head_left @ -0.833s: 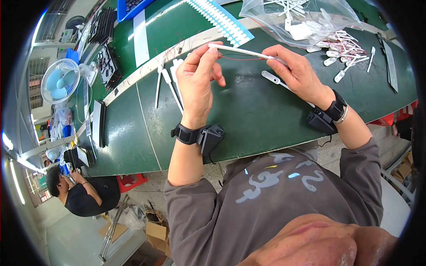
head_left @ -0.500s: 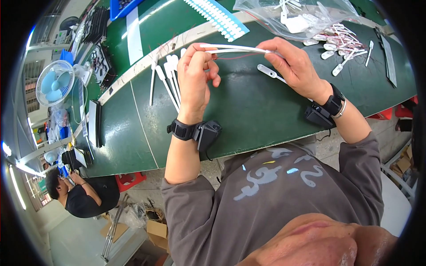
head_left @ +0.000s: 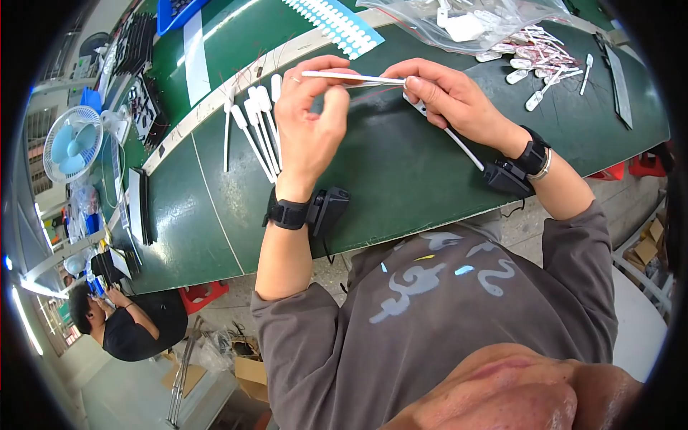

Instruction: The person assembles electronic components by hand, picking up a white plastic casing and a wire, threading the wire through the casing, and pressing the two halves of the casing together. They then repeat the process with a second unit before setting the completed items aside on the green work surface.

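Note:
A slim white strip [head_left: 373,78] spans the gap between my two hands above the green table. Its right end is pinched between the thumb and fingers of my right hand [head_left: 462,104]. At the other end, my left hand [head_left: 308,125] is curled with the strip lying across its fingers; the exact grip there is partly hidden. A thin red wire runs beside the strip. Beneath my right hand lies a white paddle-shaped piece with a long thin stem [head_left: 466,149], its head partly covered. Several similar white pieces [head_left: 251,118] lie side by side left of my left hand.
At the back right, a clear plastic bag [head_left: 430,32] holds white parts, beside a heap of white pieces with red wires [head_left: 534,57]. A light blue sheet with white tabs [head_left: 337,25] lies behind my hands. A fan [head_left: 73,143] and a seated co-worker [head_left: 136,322] are at left.
The white strip was bowed in two separate strands; now it looks straight and narrower. My left hand has turned, its thumb raised. My right hand has moved slightly left, over the paddle-shaped piece's head.

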Demonstrator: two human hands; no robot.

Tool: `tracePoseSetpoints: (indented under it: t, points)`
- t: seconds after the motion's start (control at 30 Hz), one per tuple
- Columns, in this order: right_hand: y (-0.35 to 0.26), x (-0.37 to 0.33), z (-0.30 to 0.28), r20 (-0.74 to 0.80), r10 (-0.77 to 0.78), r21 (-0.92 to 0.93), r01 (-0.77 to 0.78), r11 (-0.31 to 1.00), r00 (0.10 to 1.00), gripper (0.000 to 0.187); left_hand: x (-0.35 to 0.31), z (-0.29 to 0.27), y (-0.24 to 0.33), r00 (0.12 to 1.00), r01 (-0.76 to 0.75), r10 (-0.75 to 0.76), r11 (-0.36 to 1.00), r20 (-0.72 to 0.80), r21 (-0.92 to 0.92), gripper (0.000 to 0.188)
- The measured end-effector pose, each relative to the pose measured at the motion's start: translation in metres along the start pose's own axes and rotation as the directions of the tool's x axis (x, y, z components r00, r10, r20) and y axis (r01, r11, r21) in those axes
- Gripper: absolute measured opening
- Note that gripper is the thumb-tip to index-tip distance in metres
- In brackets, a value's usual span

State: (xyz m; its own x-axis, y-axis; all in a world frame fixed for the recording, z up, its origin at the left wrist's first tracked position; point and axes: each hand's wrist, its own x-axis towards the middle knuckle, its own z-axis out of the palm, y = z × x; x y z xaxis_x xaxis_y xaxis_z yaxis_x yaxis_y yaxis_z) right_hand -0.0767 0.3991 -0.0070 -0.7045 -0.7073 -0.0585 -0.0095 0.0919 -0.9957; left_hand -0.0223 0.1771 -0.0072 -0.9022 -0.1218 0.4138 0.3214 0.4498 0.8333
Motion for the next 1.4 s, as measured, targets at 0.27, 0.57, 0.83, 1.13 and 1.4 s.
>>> tracePoseSetpoints:
  t: [0.27,0.57,0.83,1.13,1.4]
  points:
    - [0.006,0.003,-0.002,0.007,0.024,0.133,-0.025,0.991,1.000,0.031,0.004,0.003,0.000,0.953,-0.298,0.273,0.927,0.133,0.229,0.020]
    - [0.005,0.003,-0.001,0.084,0.023,0.245,-0.043,0.969,0.996,0.030,0.006,0.005,-0.005,0.848,-0.513,0.515,0.739,0.125,0.437,0.018]
    - [0.008,0.002,0.000,0.055,0.010,0.127,-0.016,0.992,0.998,0.030,-0.009,0.016,0.016,0.999,-0.034,0.028,0.963,0.028,0.266,0.010]
    - [0.005,0.000,0.003,0.000,-0.063,-0.109,0.062,0.992,0.998,0.031,-0.010,0.015,0.011,0.997,0.063,-0.056,0.989,-0.056,0.130,0.010]
    - [0.010,0.001,0.003,-0.037,-0.181,-0.288,0.163,0.944,0.983,0.030,-0.011,0.014,0.010,0.963,0.267,-0.267,0.963,-0.018,-0.031,0.013]
